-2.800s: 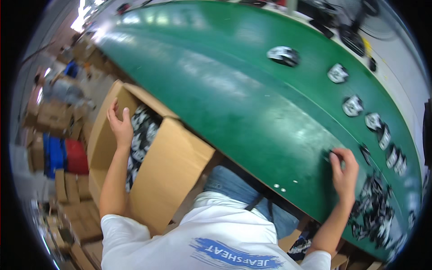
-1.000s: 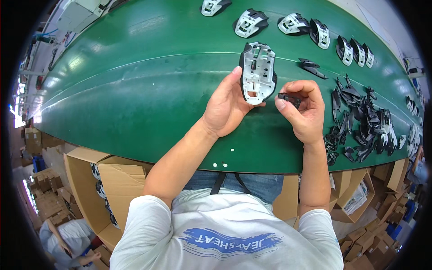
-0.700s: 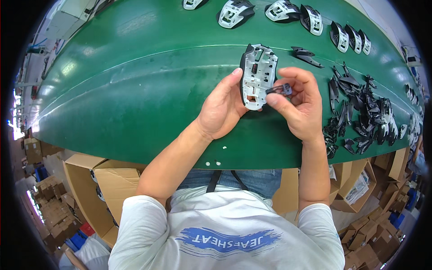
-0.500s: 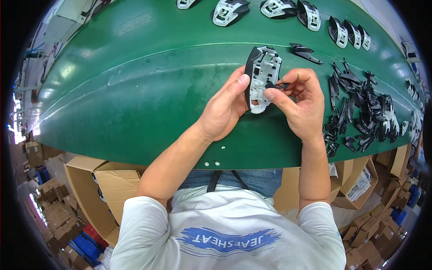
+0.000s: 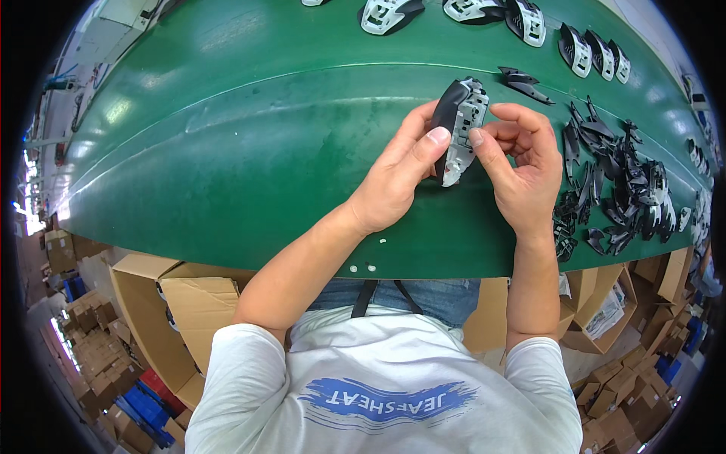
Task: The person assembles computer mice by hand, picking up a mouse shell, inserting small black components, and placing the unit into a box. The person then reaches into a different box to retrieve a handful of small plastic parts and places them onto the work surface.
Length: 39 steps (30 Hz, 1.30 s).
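My left hand (image 5: pixel 395 175) is closed around a computer mouse shell (image 5: pixel 468 121), its thumb along the black outer side. The shell is tilted so that its pale grey, slotted inner side faces right. My right hand (image 5: pixel 525 163) is at the shell's right edge, with its thumb tip against the inner side. Its index finger is apart from the thumb and the other fingers are curled; I see nothing held between them. A dark piece lies along the shell's inside by the thumb, partly covered.
Black and white mouse shells (image 5: pixel 389 15) line the far side of the green table (image 5: pixel 249 166). A heap of black plastic parts (image 5: pixel 616 178) lies at the right, with a loose black part (image 5: pixel 524 83) beyond my right hand. Small white pieces (image 5: pixel 371 268) sit near the front edge. Cardboard boxes (image 5: pixel 200 303) stand below.
The small black part pinched in my right hand is no longer between those fingers; thumb and index finger have parted. The shell has turned onto its side and shifted slightly right.
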### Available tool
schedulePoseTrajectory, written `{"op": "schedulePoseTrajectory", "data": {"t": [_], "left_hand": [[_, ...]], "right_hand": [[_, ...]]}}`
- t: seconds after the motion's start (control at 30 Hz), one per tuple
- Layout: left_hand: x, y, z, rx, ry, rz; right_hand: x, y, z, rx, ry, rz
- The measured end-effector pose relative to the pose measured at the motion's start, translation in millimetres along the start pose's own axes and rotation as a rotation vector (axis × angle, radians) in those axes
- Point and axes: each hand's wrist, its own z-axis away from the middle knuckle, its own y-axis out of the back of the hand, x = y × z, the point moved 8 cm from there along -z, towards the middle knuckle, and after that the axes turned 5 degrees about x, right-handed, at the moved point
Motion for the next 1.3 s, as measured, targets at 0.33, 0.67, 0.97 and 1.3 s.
{"op": "schedulePoseTrajectory", "data": {"t": [0.33, 0.67, 0.97, 1.3], "left_hand": [[-8.2, 11.8, -5.2, -0.044, 0.161, 0.271], [-0.3, 16.8, 1.1, 0.051, 0.218, -0.079], [4.7, 18.4, -0.9, 0.029, 0.163, -0.333], [13.6, 14.6, 14.9, 0.037, 0.261, -0.313]], "right_hand": [[-36.7, -5.3, 2.2, -0.078, 0.480, 0.252], [-31.2, -3.3, 2.0, -0.298, 0.374, 0.256], [-41.3, -25.5, 15.0, -0.475, 0.537, 0.370], [-49.2, -28.2, 23.2, -0.376, 0.617, 0.455]]}}
